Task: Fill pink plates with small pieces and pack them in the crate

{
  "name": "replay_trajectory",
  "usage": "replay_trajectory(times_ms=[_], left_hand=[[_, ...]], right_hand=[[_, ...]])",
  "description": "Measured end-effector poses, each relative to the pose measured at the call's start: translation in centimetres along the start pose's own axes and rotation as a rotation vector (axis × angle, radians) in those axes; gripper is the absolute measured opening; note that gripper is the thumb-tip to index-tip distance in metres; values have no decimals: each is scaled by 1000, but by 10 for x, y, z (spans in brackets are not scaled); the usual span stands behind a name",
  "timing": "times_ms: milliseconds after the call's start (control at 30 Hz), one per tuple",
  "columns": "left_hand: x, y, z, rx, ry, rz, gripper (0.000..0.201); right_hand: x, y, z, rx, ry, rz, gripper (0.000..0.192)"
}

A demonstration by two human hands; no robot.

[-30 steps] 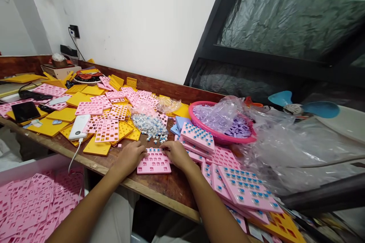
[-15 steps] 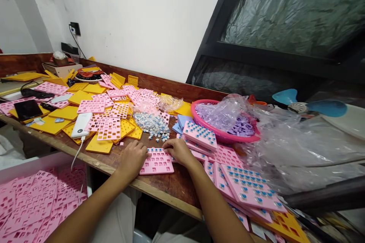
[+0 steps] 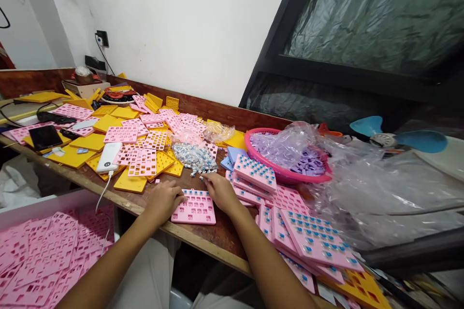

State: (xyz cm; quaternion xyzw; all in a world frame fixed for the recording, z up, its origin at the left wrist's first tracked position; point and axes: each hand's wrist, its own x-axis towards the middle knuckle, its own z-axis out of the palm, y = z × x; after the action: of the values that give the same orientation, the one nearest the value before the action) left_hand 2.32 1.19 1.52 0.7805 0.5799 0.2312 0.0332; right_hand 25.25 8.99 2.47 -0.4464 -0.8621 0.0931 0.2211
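Note:
A pink grid plate (image 3: 195,208) lies flat on the wooden table near its front edge, with a row of small blue-topped pieces in its far slots. My left hand (image 3: 164,200) rests against the plate's left side, fingers curled on its edge. My right hand (image 3: 219,191) lies at the plate's far right corner, fingertips stretched toward the loose pile of small blue-and-white pieces (image 3: 194,158) just beyond. Whether the right fingers pinch a piece is hidden.
Filled pink plates (image 3: 316,240) are stacked at the right. A pink basket (image 3: 279,170) with purple parts and plastic bags sits behind them. Empty pink and yellow plates (image 3: 142,163), a power bank (image 3: 108,157) and a phone (image 3: 45,137) cover the left. A bin of pink plates (image 3: 39,256) stands below.
My right hand has moved off the plate's top edge toward the pile of loose pieces. The left hand stays on the plate. The camera has shifted slightly.

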Motion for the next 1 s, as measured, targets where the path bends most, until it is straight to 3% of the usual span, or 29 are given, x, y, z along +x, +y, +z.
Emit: replay_trajectory(times_ms=[100, 233, 367, 467, 633, 767, 867, 1000], left_hand=[[16, -7, -10, -21, -9, 49, 21], [64, -16, -11, -89, 36, 173, 21], [108, -21, 5, -105, -133, 257, 18], [117, -26, 19, -111, -186, 237, 11], [111, -36, 26, -188, -169, 215, 13], [99, -32, 11, -281, -158, 214, 19], [73, -22, -7, -322, -99, 231, 27], [21, -16, -20, -445, -59, 148, 28]], right_hand=[[9, 1, 8, -148, -41, -55, 44], [14, 3, 11, -229, -92, -84, 32], [13, 4, 8, -238, -100, -11, 22], [8, 2, 2, -139, -32, -26, 23], [-2, -4, -10, 237, 80, -100, 27], [-7, -11, -17, 402, 55, -61, 23], [-11, -20, -21, 433, -5, -130, 27], [-16, -32, -20, 350, -74, -229, 33]])
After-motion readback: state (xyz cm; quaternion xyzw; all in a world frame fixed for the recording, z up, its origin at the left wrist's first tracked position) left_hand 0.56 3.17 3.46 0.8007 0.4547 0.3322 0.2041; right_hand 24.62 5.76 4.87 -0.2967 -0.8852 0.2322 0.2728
